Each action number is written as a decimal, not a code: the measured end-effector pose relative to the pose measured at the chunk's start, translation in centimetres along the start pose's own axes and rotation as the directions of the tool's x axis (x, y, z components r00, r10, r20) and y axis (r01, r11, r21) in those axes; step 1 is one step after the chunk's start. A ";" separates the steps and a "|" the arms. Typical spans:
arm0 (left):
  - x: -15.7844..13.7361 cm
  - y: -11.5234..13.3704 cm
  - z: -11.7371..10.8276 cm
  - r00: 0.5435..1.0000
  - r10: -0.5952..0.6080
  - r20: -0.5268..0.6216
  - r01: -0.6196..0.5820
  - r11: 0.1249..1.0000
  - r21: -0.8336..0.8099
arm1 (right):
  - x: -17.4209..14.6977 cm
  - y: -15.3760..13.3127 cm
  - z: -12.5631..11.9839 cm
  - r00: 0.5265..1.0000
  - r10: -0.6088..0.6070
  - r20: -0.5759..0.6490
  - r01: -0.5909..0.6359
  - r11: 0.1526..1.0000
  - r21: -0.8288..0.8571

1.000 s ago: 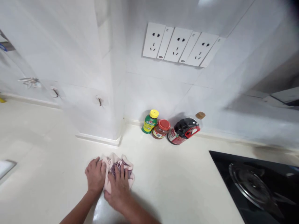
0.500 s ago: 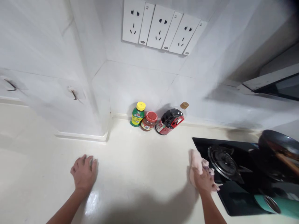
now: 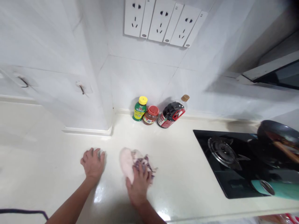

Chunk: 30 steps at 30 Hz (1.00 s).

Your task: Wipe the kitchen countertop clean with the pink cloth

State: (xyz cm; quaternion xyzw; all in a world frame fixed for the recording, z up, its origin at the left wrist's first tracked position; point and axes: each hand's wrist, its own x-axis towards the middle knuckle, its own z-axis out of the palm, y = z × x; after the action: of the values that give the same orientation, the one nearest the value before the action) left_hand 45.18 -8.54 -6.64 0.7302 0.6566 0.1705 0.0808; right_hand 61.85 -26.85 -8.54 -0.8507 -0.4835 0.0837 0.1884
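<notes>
My right hand [image 3: 139,183] presses a crumpled pink cloth [image 3: 127,165] with dark purple patches onto the pale countertop [image 3: 173,174]. Its fingers lie over the patterned part, and the cloth's plain side bulges out to the left. Further left, my left hand [image 3: 93,163] rests on the same surface with its fingers apart and nothing held. Behind the hands, against the wall, stand a green bottle with a yellow cap [image 3: 139,109], a red-lidded jar [image 3: 150,115] and a large bottle of dark liquid [image 3: 171,114] with a red handle.
On the right, a black gas hob [image 3: 217,168] is set in the counter, with a wok [image 3: 277,133] on it. A teal cylindrical object [image 3: 280,189] lies at its front edge. Wall sockets [image 3: 161,21] are above the bottles, and a dark cable [image 3: 23,211] shows at lower left.
My right hand has swept the cloth left across the counter, from beside the hob to near my left hand. The left hand stays on the counter; the view has shifted slightly.
</notes>
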 end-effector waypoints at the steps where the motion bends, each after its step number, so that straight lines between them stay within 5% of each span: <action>1: 0.0 -0.1 0.0 1.000 0.001 -0.010 -0.001 1.000 -0.027 | 0.0 -2.5 0.6 0.997 -0.072 0.040 0.070 0.996 0.055; 4: 0.1 -0.8 0.1 0.999 0.003 -0.039 -0.007 0.995 -0.098 | 0.6 -7.2 1.7 0.949 -0.290 0.124 0.262 0.944 0.203; 7: -0.2 -2.0 -0.5 0.998 0.004 -0.059 -0.012 0.990 -0.142 | 2.1 -6.3 1.5 0.927 -0.370 0.059 0.333 0.886 0.321; 10: -2.2 -2.6 -1.5 0.996 0.020 -0.092 -0.036 0.984 -0.176 | 4.3 -0.6 0.3 0.987 -0.132 -0.095 0.155 0.938 0.311; 13: -5.9 -1.3 -2.0 0.982 0.188 0.015 -0.181 0.961 -0.208 | 6.0 5.8 -1.4 0.980 0.122 -0.160 -0.090 0.978 0.189; 16: -8.9 1.5 -1.5 0.881 0.358 0.310 -0.287 0.924 -0.252 | 6.5 9.2 -2.0 0.941 0.269 -0.206 -0.253 0.962 0.100; 19: -9.9 4.6 -0.3 0.746 0.449 0.492 -0.322 0.890 -0.324 | 6.3 9.6 -1.5 0.929 0.285 -0.237 -0.301 0.953 -0.034; 23: -9.6 8.3 2.4 0.579 0.641 0.503 -0.482 0.767 -0.423 | 6.1 9.6 -0.5 0.935 0.253 -0.249 -0.294 0.946 -0.140; 25: -9.3 9.5 4.0 0.536 0.721 0.440 -0.547 0.693 -0.469 | 6.2 10.0 -0.1 0.931 0.248 -0.268 -0.293 0.946 -0.142; 27: -8.6 9.9 5.1 0.529 0.761 0.375 -0.571 0.646 -0.507 | 6.4 10.6 0.3 0.921 0.263 -0.288 -0.309 0.942 -0.129; 30: -6.3 8.7 5.2 0.614 0.731 0.298 -0.555 0.669 -0.495 | 6.8 11.6 0.6 0.910 0.323 -0.261 -0.360 0.926 -0.112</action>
State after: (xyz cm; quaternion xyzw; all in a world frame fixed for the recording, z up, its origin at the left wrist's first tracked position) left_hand 54.63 -15.26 -9.34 0.9096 0.2609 0.1195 0.3004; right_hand 74.34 -26.25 -13.51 -0.9383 -0.3059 -0.0254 0.1594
